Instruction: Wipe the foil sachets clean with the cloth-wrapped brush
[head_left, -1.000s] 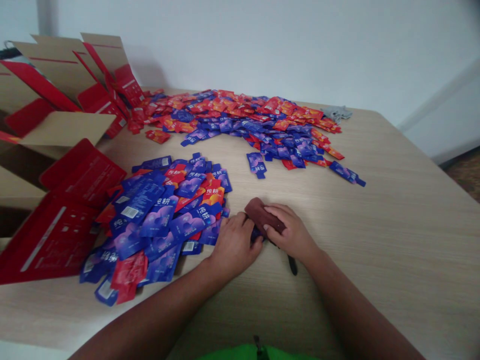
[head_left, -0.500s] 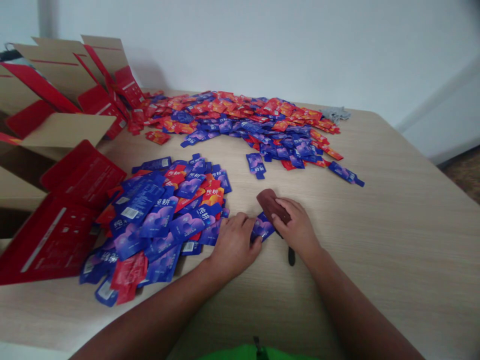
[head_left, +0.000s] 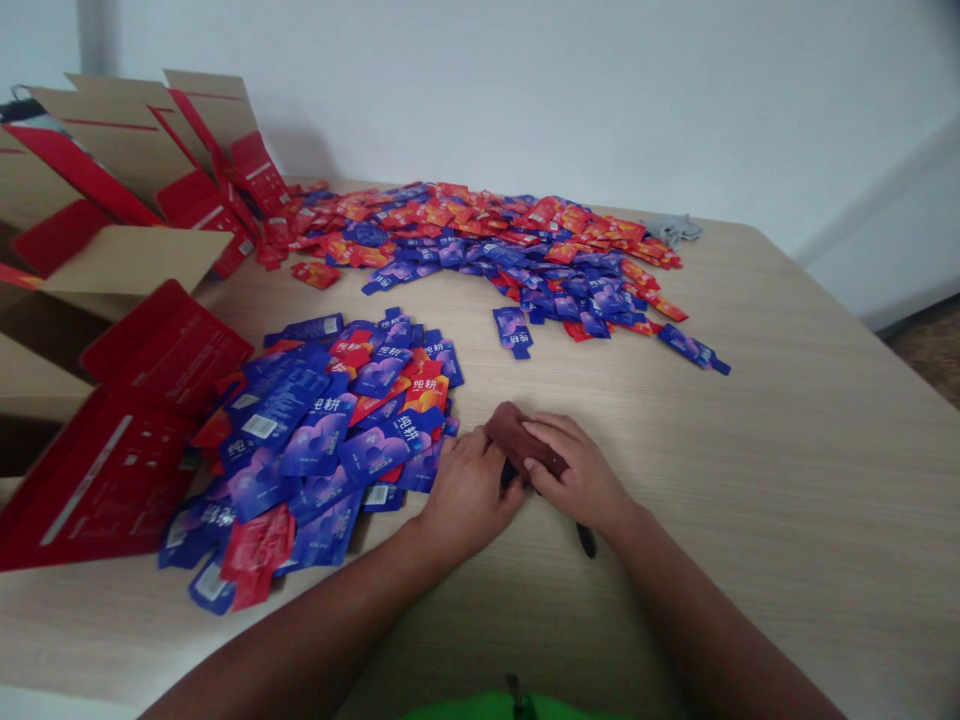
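Brown cloth (head_left: 516, 432) found between the hands, low over the table (head_left: 757, 480). Its long axis is slanted: far-left end brought close to the left hand's (head_left: 472, 490) fingertips, near-right end covered by the right hand (head_left: 581, 472). The right hand is nearer, being in contact; from the left hand the cloth lies to the right and slightly farther off.

The cloth is gripped by the right hand, thumb on the near side, fingers over the far. The left hand is curled palm down at a blue packet (head_left: 509, 474), of which only a dark patch is exposed under the cloth; whether it is pinched or merely pressed cannot be told.

Cloth: reddish brown, matte, folded into a thick band, blunt at the far end. A black strip (head_left: 587, 541) is seen below the right hand; its attachment is hidden. Left of the left hand, a heap of blue and red packets (head_left: 322, 440) is spread.
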